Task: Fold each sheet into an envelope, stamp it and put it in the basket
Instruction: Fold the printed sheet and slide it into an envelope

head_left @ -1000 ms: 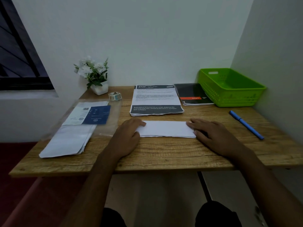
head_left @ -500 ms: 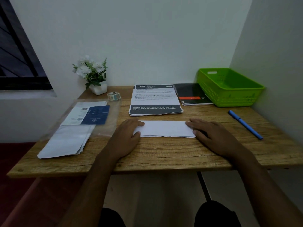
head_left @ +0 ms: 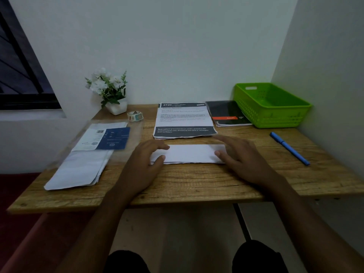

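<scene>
A white sheet folded into a long strip (head_left: 189, 153) lies flat on the wooden desk (head_left: 177, 184) in front of me. My left hand (head_left: 146, 161) rests on its left end with fingers laid over the paper. My right hand (head_left: 241, 156) covers its right end, fingers spread and slightly blurred. A stack of printed sheets (head_left: 183, 120) lies just behind the strip. A roll of stickers (head_left: 135, 115) stands behind and to the left. The green basket (head_left: 275, 115) sits at the back right corner, with nothing visible inside.
A clear sleeve with white envelopes and a blue card (head_left: 88, 152) lies at the left. A potted white flower (head_left: 110, 93) stands at the back left. A black notebook (head_left: 226, 113) lies beside the basket. A blue pen (head_left: 289, 148) lies at the right.
My right hand has lifted a little and shifted left over the strip's right end, now blurred. My left hand and the strip stay in place.
</scene>
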`<state>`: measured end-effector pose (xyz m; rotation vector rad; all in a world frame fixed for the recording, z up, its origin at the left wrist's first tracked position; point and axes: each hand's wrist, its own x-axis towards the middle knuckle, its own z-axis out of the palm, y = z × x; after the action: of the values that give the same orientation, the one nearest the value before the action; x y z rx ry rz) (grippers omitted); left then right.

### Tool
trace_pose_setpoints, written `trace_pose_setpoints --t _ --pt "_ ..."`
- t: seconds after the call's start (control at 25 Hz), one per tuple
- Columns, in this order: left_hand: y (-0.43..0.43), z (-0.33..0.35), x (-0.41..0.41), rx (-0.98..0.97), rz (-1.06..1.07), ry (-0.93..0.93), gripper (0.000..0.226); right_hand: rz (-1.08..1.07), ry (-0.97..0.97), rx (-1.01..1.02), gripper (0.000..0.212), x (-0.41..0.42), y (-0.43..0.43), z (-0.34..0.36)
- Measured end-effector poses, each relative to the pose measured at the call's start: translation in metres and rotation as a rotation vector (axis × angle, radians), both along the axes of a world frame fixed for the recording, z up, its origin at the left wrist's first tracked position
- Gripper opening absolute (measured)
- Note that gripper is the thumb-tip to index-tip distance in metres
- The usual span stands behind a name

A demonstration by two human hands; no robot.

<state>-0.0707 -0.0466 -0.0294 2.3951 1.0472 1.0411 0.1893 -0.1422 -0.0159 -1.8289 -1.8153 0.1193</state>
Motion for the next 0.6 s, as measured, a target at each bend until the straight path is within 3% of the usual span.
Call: trace_pose_setpoints --t 0.48,0.6 --pt "0.011 0.008 -0.134 0.03 0.356 0.045 0.014 0.545 -0.169 0.051 0.036 -0.167 0.057 0.019" --pt "0.012 0.006 -0.141 -0.022 0.423 -0.035 0.015 0.603 -0.206 0.036 0.035 -0.2 0.065 0.016"
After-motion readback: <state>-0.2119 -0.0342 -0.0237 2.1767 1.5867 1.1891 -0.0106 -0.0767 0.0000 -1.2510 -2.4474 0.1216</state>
